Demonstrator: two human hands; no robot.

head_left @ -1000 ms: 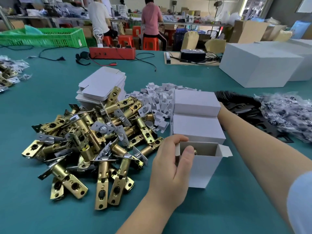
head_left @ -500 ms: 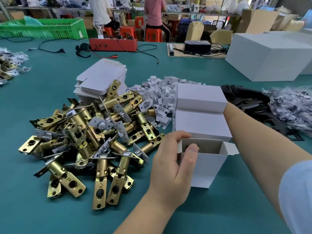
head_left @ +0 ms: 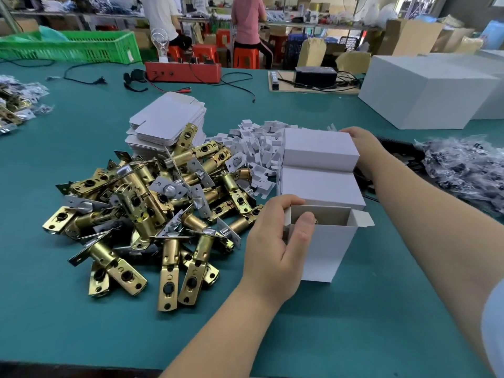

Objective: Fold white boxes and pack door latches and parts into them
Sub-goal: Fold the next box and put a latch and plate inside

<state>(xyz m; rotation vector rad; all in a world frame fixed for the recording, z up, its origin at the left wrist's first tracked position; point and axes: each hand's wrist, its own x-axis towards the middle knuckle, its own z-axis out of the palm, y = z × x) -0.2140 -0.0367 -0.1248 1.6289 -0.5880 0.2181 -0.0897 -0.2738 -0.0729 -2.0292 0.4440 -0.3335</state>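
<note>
An open white box (head_left: 326, 252) stands upright on the green table, a brass latch just visible inside it. My left hand (head_left: 275, 249) grips its left top edge, thumb on the front wall and fingers on the side flap. Behind it lie two closed white boxes (head_left: 320, 170). My right hand (head_left: 360, 140) rests at the far right corner of the rear closed box, its fingers partly hidden behind that box. A heap of brass door latches (head_left: 152, 208) lies to the left. Flat box blanks (head_left: 167, 124) are stacked behind the heap, and small white card inserts (head_left: 256, 148) are piled beside them.
Black parts (head_left: 403, 151) and bagged parts (head_left: 469, 165) lie at the right. Large white cartons (head_left: 425, 91) stand at the back right. A red device (head_left: 182, 72) with cables, a green crate (head_left: 71, 47) and two people on stools are beyond.
My right hand has come up from behind the closed boxes and now shows at the far right corner of the rear one. My left hand has kept its grip on the open box.
</note>
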